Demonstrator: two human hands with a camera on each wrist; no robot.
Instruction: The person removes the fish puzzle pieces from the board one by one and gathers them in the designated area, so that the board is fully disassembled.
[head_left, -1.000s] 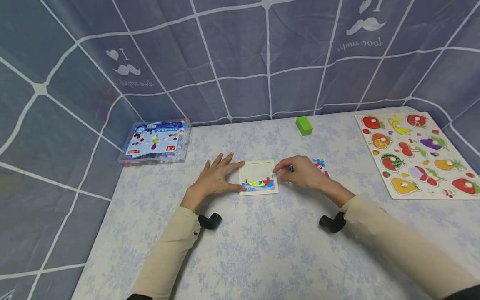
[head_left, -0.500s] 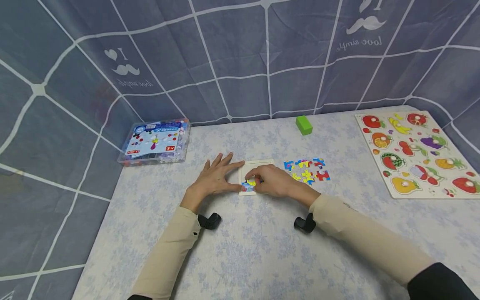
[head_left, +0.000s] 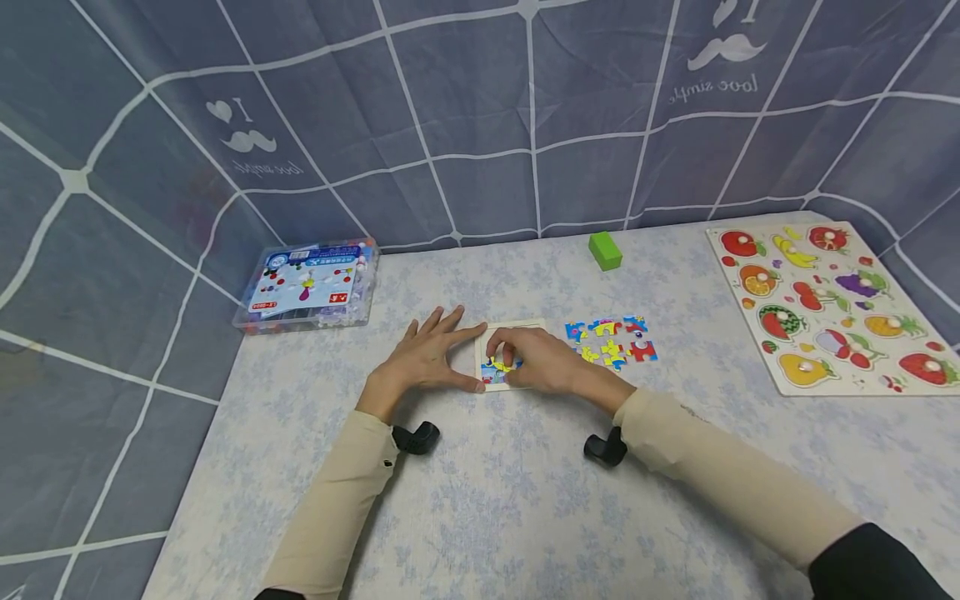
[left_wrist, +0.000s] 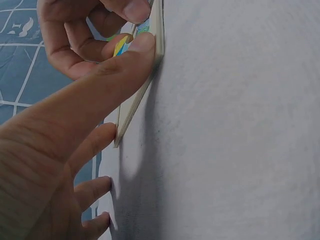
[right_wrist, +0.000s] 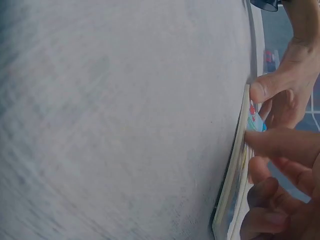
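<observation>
A small pale wooden puzzle tray (head_left: 521, 323) lies on the table between the hands, with colourful pieces along its near side. My left hand (head_left: 420, 360) rests at the tray's left edge, fingers spread and straight, thumb on the near corner and index finger at the far one. My right hand (head_left: 543, 360) is over the tray with curled fingers, pinching a yellow and blue puzzle piece (left_wrist: 120, 46) that stands tilted up in the left wrist view. Much of the tray is hidden under this hand. Several loose puzzle pieces (head_left: 642, 351) lie just right of it.
A clear plastic case (head_left: 307, 287) with a printed label stands at the back left. A green block (head_left: 605, 251) is near the back edge. A fruit peg board (head_left: 813, 333) lies on the right. Behind the table hangs a grey-blue curtain (head_left: 480, 117) with white lines.
My right hand has moved left from the tray's right edge to over its near-left part, uncovering the loose pieces. It has stayed there since half a second ago; the left hand keeps its place.
</observation>
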